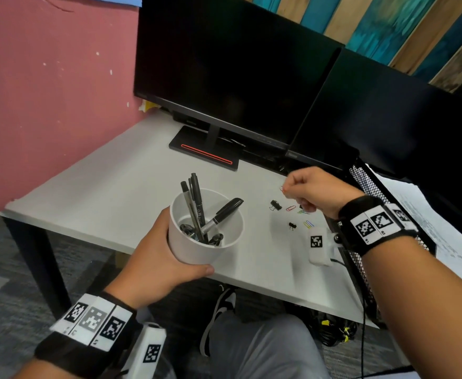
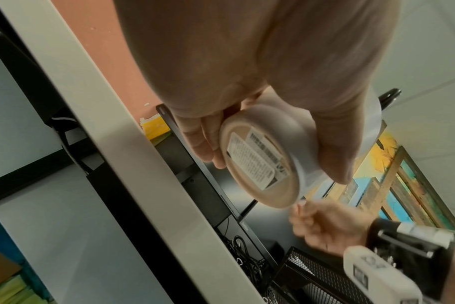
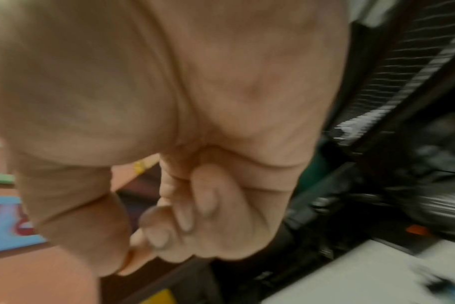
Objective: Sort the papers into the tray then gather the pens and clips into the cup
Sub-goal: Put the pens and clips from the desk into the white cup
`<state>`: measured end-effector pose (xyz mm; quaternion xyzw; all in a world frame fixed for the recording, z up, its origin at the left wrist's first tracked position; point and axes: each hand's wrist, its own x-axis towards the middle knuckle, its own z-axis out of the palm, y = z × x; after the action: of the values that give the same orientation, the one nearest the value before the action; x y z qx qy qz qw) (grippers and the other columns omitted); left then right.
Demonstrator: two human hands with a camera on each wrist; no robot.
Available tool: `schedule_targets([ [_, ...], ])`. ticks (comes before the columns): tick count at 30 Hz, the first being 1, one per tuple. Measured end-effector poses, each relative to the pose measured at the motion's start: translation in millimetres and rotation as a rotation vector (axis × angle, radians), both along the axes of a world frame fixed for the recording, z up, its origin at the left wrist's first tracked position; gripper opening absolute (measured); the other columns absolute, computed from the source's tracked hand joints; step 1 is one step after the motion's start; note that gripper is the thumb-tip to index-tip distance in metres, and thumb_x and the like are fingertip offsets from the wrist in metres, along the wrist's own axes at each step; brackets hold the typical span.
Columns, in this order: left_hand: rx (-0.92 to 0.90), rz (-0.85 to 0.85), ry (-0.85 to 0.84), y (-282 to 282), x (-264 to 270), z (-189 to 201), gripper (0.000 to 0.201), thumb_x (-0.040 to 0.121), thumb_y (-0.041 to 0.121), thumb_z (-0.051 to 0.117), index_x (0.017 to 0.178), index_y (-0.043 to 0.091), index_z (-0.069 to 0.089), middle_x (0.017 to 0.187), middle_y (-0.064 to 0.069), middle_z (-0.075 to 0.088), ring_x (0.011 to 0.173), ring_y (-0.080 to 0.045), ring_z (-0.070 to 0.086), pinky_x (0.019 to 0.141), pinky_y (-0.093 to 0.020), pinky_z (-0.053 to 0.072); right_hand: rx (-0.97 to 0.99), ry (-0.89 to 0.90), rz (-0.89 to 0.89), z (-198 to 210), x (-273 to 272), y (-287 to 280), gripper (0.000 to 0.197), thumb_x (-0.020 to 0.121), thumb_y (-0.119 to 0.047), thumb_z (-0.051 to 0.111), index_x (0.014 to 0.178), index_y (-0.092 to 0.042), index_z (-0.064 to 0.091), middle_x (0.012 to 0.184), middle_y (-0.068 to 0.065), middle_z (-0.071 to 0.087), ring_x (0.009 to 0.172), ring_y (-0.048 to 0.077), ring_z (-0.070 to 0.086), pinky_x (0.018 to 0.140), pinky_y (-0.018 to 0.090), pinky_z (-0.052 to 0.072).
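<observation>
The cup (image 1: 206, 228) is off the surface (image 1: 115, 187), gripped round its wall by the left hand (image 1: 153, 269), with several pens (image 1: 197, 203) leaning inside it. Right of the cup, the right hand (image 1: 312, 191) is curled, its fingertips pinching what looks like a red paper clip (image 1: 282, 188); the right wrist view is too blurred to confirm it. Below that hand, still on the surface right of the cup, lie two black binder clips (image 1: 276, 205), another red clip (image 1: 290, 208) and a few coloured ones (image 1: 308, 224). Further right of the cup stands the mesh tray (image 1: 366, 187) with papers (image 1: 427, 222) in it.

The main risk is the small clip: the pinch seems slight, so it could slip out on the way over and fall to the floor past the near edge. The pens crowd the cup's mouth, so a careless drop could bounce off them. The cup is held tilted in the air, and more tilt could spill pens. The flat clips will likely be hard to lift off the surface.
</observation>
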<state>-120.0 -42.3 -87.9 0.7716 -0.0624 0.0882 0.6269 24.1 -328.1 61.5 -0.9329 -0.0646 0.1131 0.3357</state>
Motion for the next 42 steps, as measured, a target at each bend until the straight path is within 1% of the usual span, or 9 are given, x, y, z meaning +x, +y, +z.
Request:
schedule_targets([
  [8,-0.012,-0.003,-0.009,-5,-2,1,0.106,0.046,0.041,0.100,0.137,0.053,0.048,0.129,0.024,0.068,0.118,0.002,0.065,0.095,-0.030,0.053,-0.295,-0.173,0.545,42,-76,113,0.009,0.088,-0.012,0.075,0.086,-0.020,0.077,0.062,-0.019,0.064,0.057,-0.004,0.058,0.055,0.009,0.045],
  [12,-0.004,-0.007,-0.013,-3,-2,2,0.110,0.048,0.037,0.101,0.143,0.048,0.047,0.133,0.019,0.068,0.122,-0.003,0.065,0.099,-0.034,0.053,-0.184,-0.105,0.636,38,-84,117,0.025,0.090,-0.002,0.070,0.102,-0.021,0.080,0.101,-0.009,0.079,0.096,0.001,0.074,0.088,0.021,0.061],
  [14,0.005,-0.003,-0.013,-1,-1,2,0.109,0.051,0.030,0.104,0.143,0.047,0.048,0.133,0.018,0.068,0.122,-0.003,0.065,0.098,-0.034,0.053,0.046,-0.087,0.570,38,-71,102,0.025,0.092,0.010,0.066,0.098,-0.010,0.079,0.115,0.003,0.078,0.106,0.012,0.076,0.090,0.030,0.063],
  [18,0.024,0.019,0.004,3,-1,1,0.104,0.053,0.026,0.105,0.139,0.046,0.050,0.127,0.020,0.069,0.117,0.000,0.066,0.092,-0.027,0.052,0.329,-0.240,0.100,14,-16,44,0.027,0.091,0.015,0.063,0.081,-0.008,0.073,0.097,0.023,0.074,0.076,0.017,0.068,0.065,0.034,0.056],
  [23,0.016,0.039,0.005,8,2,2,0.101,0.054,0.024,0.105,0.136,0.045,0.050,0.125,0.020,0.069,0.115,0.001,0.066,0.088,-0.022,0.050,-0.091,-0.187,-0.410,-50,37,-59,0.028,0.094,-0.005,0.068,0.073,-0.024,0.070,0.086,0.006,0.071,0.088,0.036,0.073,0.086,0.045,0.062],
  [26,0.012,0.052,0.005,9,3,2,0.100,0.054,0.022,0.105,0.134,0.047,0.050,0.124,0.022,0.069,0.114,0.002,0.066,0.087,-0.020,0.050,-0.430,-0.051,-0.398,-81,39,-89,0.027,0.092,-0.007,0.066,0.075,-0.028,0.069,0.102,0.008,0.073,0.098,0.029,0.068,0.094,0.034,0.055],
  [32,0.021,0.068,0.021,10,2,0,0.096,0.054,0.022,0.105,0.129,0.047,0.051,0.121,0.028,0.068,0.111,0.007,0.065,0.084,-0.017,0.048,-0.554,-0.028,-0.332,-104,42,-90,0.028,0.085,0.001,0.062,0.103,-0.007,0.081,0.119,0.011,0.078,0.111,0.034,0.072,0.096,0.032,0.059],
  [39,0.018,0.047,0.023,8,3,-1,0.098,0.054,0.021,0.105,0.132,0.047,0.051,0.123,0.025,0.069,0.113,0.005,0.065,0.086,-0.017,0.049,-0.572,-0.070,-0.375,-105,39,-76,0.019,0.091,0.000,0.062,0.089,-0.014,0.076,0.107,0.008,0.075,0.105,0.031,0.071,0.088,0.035,0.060],
  [42,0.019,0.045,0.021,7,3,-1,0.099,0.054,0.022,0.105,0.133,0.046,0.051,0.123,0.024,0.069,0.112,0.005,0.065,0.087,-0.021,0.050,-0.512,0.016,-0.365,-104,35,-77,0.016,0.086,-0.001,0.065,0.078,-0.014,0.061,0.087,0.009,0.065,0.082,0.029,0.065,0.071,0.032,0.054],
])
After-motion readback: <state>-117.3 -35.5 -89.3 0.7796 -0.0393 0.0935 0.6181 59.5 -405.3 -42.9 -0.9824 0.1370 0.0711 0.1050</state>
